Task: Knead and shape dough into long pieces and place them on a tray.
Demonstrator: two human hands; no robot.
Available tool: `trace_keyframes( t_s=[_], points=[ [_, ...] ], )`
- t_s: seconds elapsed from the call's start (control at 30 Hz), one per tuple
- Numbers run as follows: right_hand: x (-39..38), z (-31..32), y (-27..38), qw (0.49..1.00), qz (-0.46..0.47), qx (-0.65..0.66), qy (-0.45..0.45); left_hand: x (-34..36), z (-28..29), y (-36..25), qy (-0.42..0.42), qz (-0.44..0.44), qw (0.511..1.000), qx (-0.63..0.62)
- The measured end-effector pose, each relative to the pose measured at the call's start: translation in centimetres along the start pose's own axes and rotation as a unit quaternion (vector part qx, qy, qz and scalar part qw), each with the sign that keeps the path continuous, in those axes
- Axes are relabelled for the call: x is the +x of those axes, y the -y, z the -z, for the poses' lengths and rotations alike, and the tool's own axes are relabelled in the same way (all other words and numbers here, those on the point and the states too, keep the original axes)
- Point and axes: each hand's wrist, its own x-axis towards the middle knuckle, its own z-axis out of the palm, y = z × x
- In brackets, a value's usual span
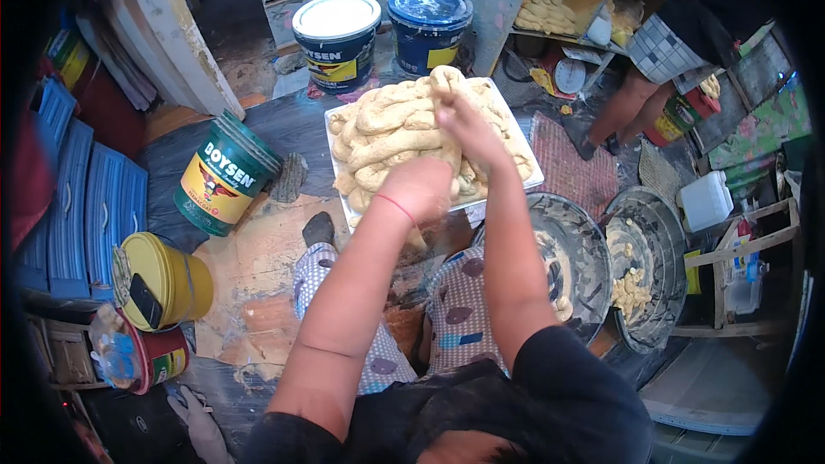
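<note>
right hand (pixel 464 125) pinching soft dough rope (pixel 447 86) | left hand (pixel 418 189) probably fisted | white tray (pixel 526 159)

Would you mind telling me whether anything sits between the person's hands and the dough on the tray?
Nothing visible does. The right hand already grips a dough strip above the white tray, and the left hand rests against the dough pile.

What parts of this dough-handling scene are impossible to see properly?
- Head view: left hand fingers, hidden behind its own fist and wrist.
- White tray surface, buried under dough ropes.
- Round pan, partly behind the right forearm.
- Another person, cut off by the top edge.
</note>
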Motion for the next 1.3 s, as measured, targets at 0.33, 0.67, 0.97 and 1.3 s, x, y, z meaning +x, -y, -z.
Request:
trace_keyframes(
  t_s=[0.33,0.67,0.97,1.3],
  points=[
    [-8.3,-0.2,-0.8,0.927,0.097,0.362,-0.022,0.6,1.0,5.0,0.050,-0.099,0.978,-0.175],
    [-7.0,-0.1,-2.6,0.894,0.131,0.393,-0.170,5.1,11.5,6.1,-0.099,-0.055,0.969,-0.218],
    [-6.3,-2.8,-4.2,0.940,0.076,-0.274,-0.190,16.6,4.7,12.4,-0.265,0.215,0.940,-0.004],
    [-5.7,-1.0,-5.7,0.969,0.010,-0.098,-0.226,18.6,5.0,12.0,0.055,0.167,0.979,-0.103]
  ],
)
